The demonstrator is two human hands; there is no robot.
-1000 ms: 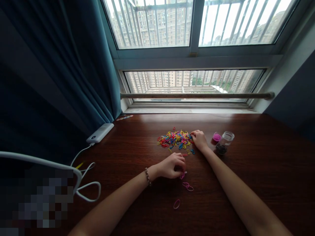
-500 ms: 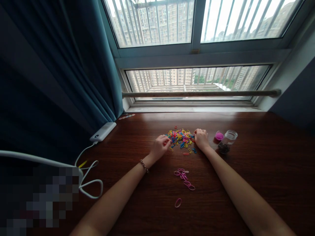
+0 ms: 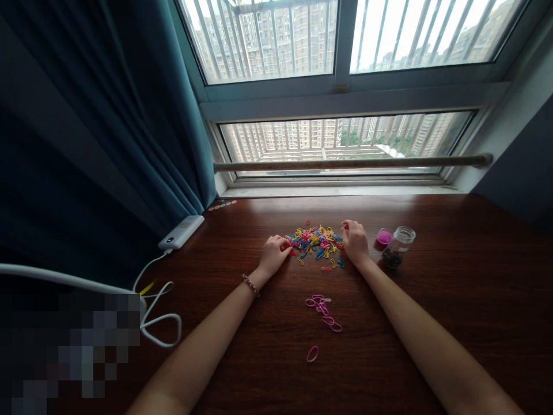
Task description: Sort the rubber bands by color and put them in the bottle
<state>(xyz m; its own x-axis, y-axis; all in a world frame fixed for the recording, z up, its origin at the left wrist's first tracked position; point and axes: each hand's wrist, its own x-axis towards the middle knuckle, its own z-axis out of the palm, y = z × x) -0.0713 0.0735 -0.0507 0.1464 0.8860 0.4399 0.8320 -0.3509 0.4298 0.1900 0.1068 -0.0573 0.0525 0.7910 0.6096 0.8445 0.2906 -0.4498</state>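
Observation:
A heap of small coloured rubber bands point(image 3: 317, 241) lies on the dark wood table in front of me. At its left edge is my left hand point(image 3: 273, 256), fingers closed, with red bands showing at the fingertips. My right hand point(image 3: 356, 241) rests just right of the heap, fingers curled together; a reddish speck shows at the tips, too small to name. Nearer to me, between my forearms, lies a loose cluster of pink rubber bands point(image 3: 322, 307), with one separate pink band point(image 3: 312, 354) below it.
Right of my right hand stands a clear jar point(image 3: 400, 245) with dark contents, beside a pink lid point(image 3: 383, 237). At the left, a white power bank point(image 3: 181, 231) with a white cable lies by the blue curtain point(image 3: 181, 144). A window with a rail point(image 3: 354, 164) is behind the table.
My left hand has shifted left, drawing slightly away from the heap with red bands at its fingertips. My right hand has lifted its fingers a little off the heap's edge.

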